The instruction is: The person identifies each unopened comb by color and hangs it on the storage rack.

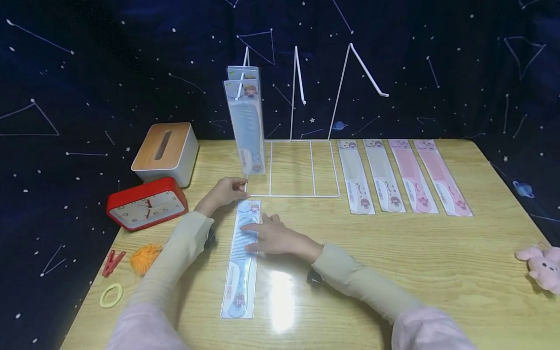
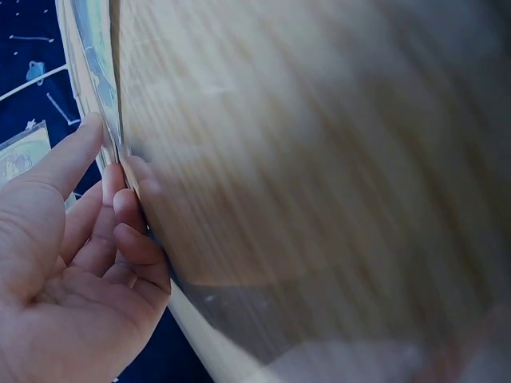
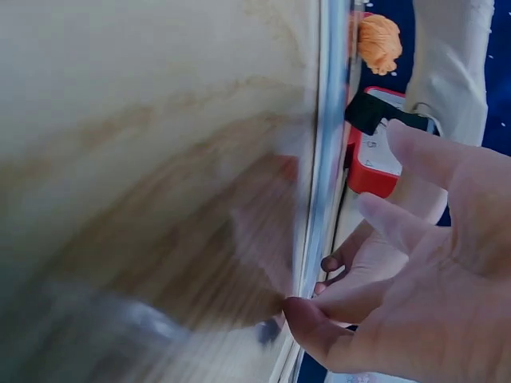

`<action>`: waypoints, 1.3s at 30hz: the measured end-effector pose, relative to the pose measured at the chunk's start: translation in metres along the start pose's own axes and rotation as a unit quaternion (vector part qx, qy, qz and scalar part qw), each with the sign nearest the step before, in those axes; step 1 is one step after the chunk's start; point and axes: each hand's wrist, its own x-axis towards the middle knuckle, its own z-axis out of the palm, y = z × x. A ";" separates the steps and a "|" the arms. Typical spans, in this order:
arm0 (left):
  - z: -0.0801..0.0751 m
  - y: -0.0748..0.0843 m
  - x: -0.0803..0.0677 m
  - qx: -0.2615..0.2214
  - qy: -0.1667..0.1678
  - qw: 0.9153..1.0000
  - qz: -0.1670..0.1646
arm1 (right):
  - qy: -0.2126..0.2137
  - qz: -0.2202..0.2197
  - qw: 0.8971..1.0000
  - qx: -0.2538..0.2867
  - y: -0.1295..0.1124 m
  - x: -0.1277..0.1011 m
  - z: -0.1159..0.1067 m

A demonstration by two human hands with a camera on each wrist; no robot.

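Observation:
A blue comb in a clear package lies lengthwise on the wooden table, in front of a white wire rack. My right hand rests flat across the comb's upper half with its fingers stretched out. In the right wrist view that right hand has its thumb at the package edge. My left hand touches the table at the package's top end, by the rack's front left corner. Its loosely bent fingertips meet the package edge. Two or three packaged combs hang on the rack's left hook.
Several packaged combs, pale and pink, lie side by side right of the rack. At the left are a tissue box, a red clock, an orange pompom, a red clip and a yellow hair tie. A pink plush sits at the right edge.

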 end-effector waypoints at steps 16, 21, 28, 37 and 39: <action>0.001 0.000 0.003 0.005 0.003 1.000 0.015 | 0.006 0.018 1.000 -0.020 0.012 -0.013 -0.006; -0.001 0.000 0.004 -0.004 0.004 1.000 0.014 | 0.022 0.015 0.999 -0.018 0.011 -0.024 -0.006; -0.001 0.001 0.002 -0.004 0.003 1.000 0.016 | 0.022 0.034 0.999 0.016 0.007 -0.031 -0.003; 0.000 -0.001 0.002 -0.004 -0.003 1.000 0.008 | 0.038 0.024 0.996 0.082 0.022 -0.028 0.001; 0.000 -0.001 0.002 -0.004 -0.002 1.000 0.006 | 0.034 0.021 0.994 0.104 0.024 -0.028 -0.001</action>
